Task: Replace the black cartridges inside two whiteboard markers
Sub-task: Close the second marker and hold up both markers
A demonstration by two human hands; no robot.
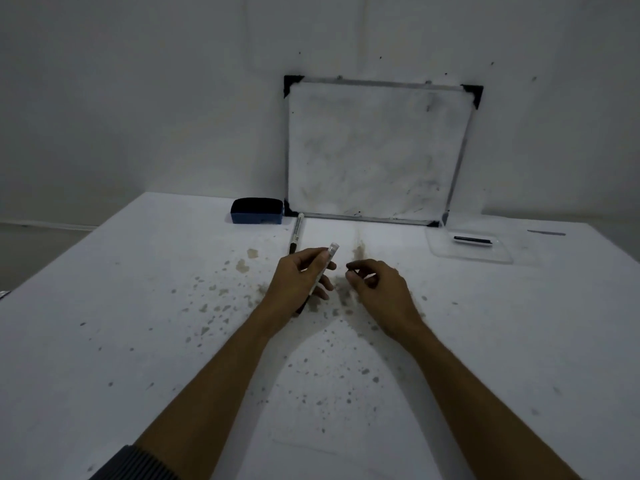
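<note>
**Marker barrel held up for its cartridge**

The marker point(320, 271) is clamped in the left hand point(298, 277), pale end tilted up toward the right hand point(375, 284), probably to give access. That hand's fingers are pinched together; on what, I cannot tell. A second marker point(296, 232) lies beyond; a black cartridge point(472, 240) waits in the clear tray point(450, 252).

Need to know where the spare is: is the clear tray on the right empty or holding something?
Holding something: one black stick, likely a cartridge, lies flat inside the clear tray. Nothing else shows in it.
</note>
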